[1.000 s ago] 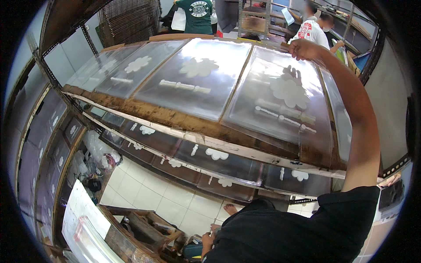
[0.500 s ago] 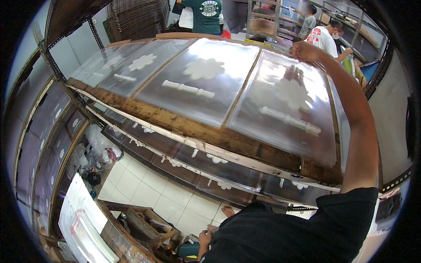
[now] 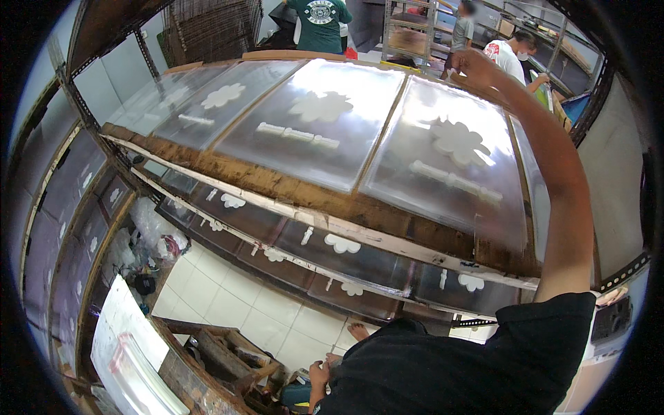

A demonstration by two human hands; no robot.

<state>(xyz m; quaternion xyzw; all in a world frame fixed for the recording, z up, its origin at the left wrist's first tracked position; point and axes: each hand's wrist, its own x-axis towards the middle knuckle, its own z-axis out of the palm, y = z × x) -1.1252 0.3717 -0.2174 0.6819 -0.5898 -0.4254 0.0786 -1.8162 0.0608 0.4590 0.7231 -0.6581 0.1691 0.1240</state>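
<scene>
My right hand [image 3: 476, 69] is raised at the far edge of the rightmost clear plastic sheet [image 3: 398, 166], fingers curled closed. Whether they pinch the sheet's edge or something else cannot be made out. A white flower shape [image 3: 460, 143] and a blurred white bar shape [image 3: 456, 181] show on that sheet. Beside it lies another clear sheet [image 3: 332, 166] with a similar flower and bar. Both rest on a wooden-edged rack shelf [image 3: 277, 181]. Low by my body, my left hand [image 3: 319, 377] has its fingers closed; anything within them is hidden.
Lower shelves [image 3: 252, 242] hold more sheets with white shapes. A wooden crate [image 3: 235, 353] and a white board [image 3: 128, 346] stand at lower left, near plastic bags [image 3: 149, 225]. Metal uprights [image 3: 83, 111] frame the rack. Beyond it are a person in green [image 3: 321, 24] and others.
My right hand has risen slightly and moved a little left and away from the sheet. Its reflection on the sheet has gone, and the flower shape shows more plainly. My left hand stays low.
</scene>
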